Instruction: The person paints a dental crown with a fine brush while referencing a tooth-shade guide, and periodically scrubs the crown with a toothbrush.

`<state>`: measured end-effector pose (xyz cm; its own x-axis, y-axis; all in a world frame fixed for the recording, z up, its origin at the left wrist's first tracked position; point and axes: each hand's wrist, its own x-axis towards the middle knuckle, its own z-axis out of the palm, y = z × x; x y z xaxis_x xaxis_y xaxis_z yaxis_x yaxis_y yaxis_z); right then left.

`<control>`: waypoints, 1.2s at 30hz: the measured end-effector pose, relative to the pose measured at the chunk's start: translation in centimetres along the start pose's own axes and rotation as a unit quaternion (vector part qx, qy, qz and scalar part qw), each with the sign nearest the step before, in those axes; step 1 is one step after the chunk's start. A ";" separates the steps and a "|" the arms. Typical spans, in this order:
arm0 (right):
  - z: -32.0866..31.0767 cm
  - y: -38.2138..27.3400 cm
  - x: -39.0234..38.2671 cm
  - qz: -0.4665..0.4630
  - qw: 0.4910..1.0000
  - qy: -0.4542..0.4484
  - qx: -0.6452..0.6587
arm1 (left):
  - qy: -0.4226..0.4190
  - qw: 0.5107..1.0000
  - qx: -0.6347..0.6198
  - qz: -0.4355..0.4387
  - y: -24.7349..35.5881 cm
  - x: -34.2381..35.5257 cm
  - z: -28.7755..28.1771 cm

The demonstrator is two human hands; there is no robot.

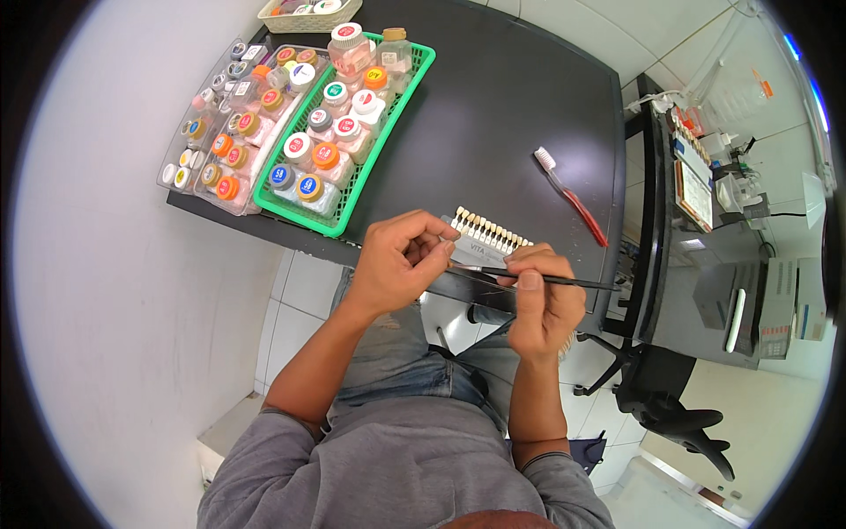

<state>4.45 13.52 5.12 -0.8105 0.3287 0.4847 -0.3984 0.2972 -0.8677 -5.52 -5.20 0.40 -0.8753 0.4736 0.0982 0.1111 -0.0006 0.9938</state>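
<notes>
My right hand is closed round a thin paintbrush with a long black handle. The brush tip points left toward the fingers of my left hand. That hand is closed in a pinch, thumb against fingertips; whatever it holds is too small and too hidden to make out. Just beyond both hands, a dental shade guide lies on the black table, with a row of tooth-shaped tabs along its far edge. My right fingers cover part of its near right end.
A toothbrush with a red handle lies to the right. On the left stand a green basket and a clear tray of small capped jars. A beige basket is behind. Further right are another desk and a black chair.
</notes>
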 end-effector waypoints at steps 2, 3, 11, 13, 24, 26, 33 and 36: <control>-0.6 -0.3 0.2 -0.028 1.000 0.009 -0.011 | -0.006 1.000 0.000 -0.008 0.4 0.1 0.1; -1.8 -0.3 1.0 -0.077 0.996 0.002 -0.042 | -0.009 1.000 -0.003 -0.008 0.6 0.4 0.1; -9.6 3.4 6.6 0.003 0.847 0.024 -0.531 | 0.005 1.000 -0.008 -0.002 -0.5 0.0 -0.2; -10.9 5.4 6.7 0.044 0.823 0.004 -0.567 | 0.007 1.000 -0.021 -0.004 -0.8 0.0 0.1; -6.0 -1.0 4.2 0.151 0.933 -0.028 -0.325 | 0.017 1.000 -0.007 0.016 0.1 -0.1 -0.1; -4.2 -4.6 1.9 0.171 0.947 -0.123 -0.245 | 0.019 1.000 -0.007 0.016 0.0 -0.1 -0.1; -4.2 -4.6 -1.1 0.074 0.895 -0.116 -0.425 | 0.015 1.000 0.002 0.018 0.4 0.0 0.1; -3.7 -6.4 -1.2 0.053 0.935 -0.220 -0.273 | 0.019 0.999 0.003 0.029 -0.1 -0.1 0.0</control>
<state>9.60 14.58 10.50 -0.9789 0.0174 0.2034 -0.1250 0.7364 -0.6649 -5.47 -5.25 0.33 -0.8850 0.4382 0.1570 0.1646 -0.0209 0.9861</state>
